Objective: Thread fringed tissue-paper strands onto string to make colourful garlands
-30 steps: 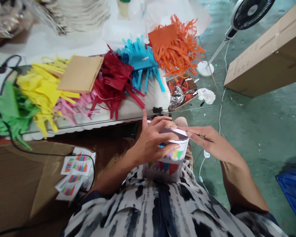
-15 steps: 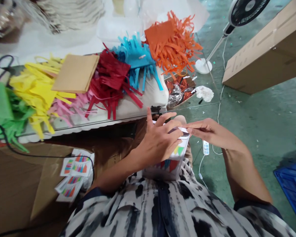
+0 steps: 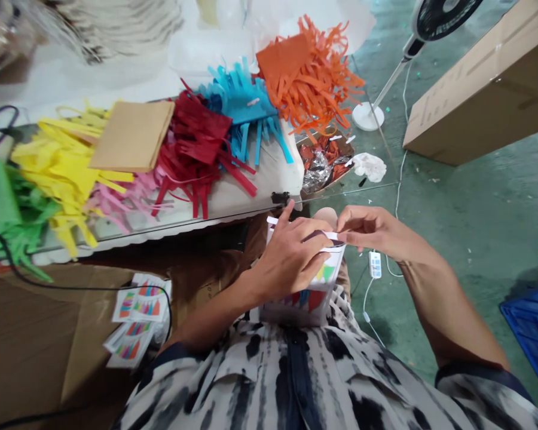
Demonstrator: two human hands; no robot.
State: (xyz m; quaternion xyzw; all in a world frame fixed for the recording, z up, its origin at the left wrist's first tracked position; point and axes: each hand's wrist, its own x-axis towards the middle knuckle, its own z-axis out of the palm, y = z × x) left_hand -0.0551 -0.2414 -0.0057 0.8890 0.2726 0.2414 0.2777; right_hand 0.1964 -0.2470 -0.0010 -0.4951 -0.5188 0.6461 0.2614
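Observation:
A small white paper box [image 3: 316,286] printed with coloured triangles rests against my patterned shirt. My left hand [image 3: 291,257] is wrapped over its top and side, fingers curled on it. My right hand [image 3: 372,230] pinches the white flap at the box's upper right edge, with its fingers pressed together. The box's opening is mostly hidden under my left hand.
Along the glass table edge [image 3: 233,215] lie fringed paper piles: green [image 3: 4,209], yellow [image 3: 67,161], red [image 3: 197,149], blue [image 3: 246,107], orange [image 3: 309,77]. Flat printed sheets [image 3: 137,316] sit at lower left. A fan [image 3: 412,42], a cardboard box [image 3: 484,83] and a blue crate [image 3: 533,328] stand on the green floor.
My right hand's fingers went from stretched flat along the box top to a pinch on the flap. My left hand shifted slightly up over the box. The view drifted a little.

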